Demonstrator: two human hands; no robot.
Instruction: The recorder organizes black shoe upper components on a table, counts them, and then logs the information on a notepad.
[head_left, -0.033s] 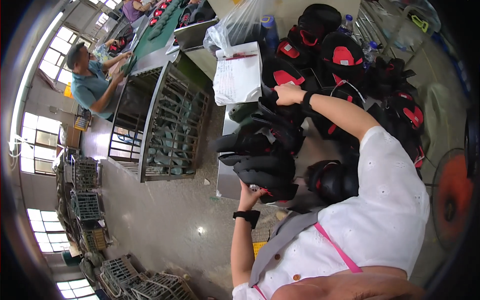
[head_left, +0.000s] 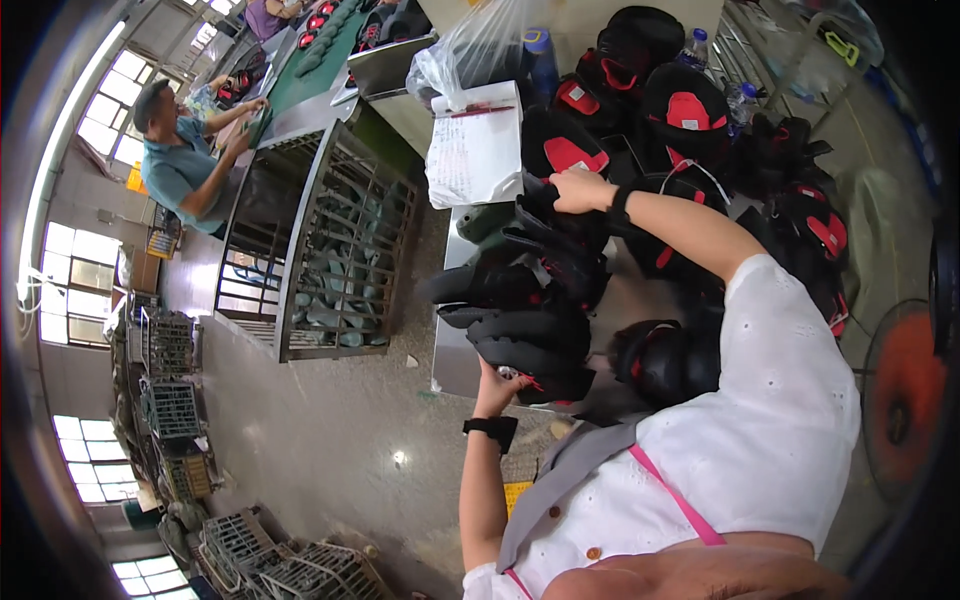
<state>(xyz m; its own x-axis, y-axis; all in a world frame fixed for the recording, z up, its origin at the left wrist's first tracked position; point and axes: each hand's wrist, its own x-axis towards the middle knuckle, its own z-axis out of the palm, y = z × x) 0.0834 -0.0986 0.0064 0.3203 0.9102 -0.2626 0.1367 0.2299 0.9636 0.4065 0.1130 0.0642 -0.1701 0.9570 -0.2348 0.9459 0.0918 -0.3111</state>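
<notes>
Left hand, wrist bent upward, fingers curled, gripped the underside of a stack of black padded fabric pieces. Right hand, arm outstretched, fingers closed, pressed the stack's far top edge.

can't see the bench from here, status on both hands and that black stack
Left hand gripping low end of black padded stack. Right hand gripping top end. Black-and-red pieces crowd behind.

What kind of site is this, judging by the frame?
Most likely a factory assembly floor. The left hand and right hand grip a stack of black padded parts, many black-and-red padded pieces crowd the worktable, and a wire cage cart stands nearby.
</notes>
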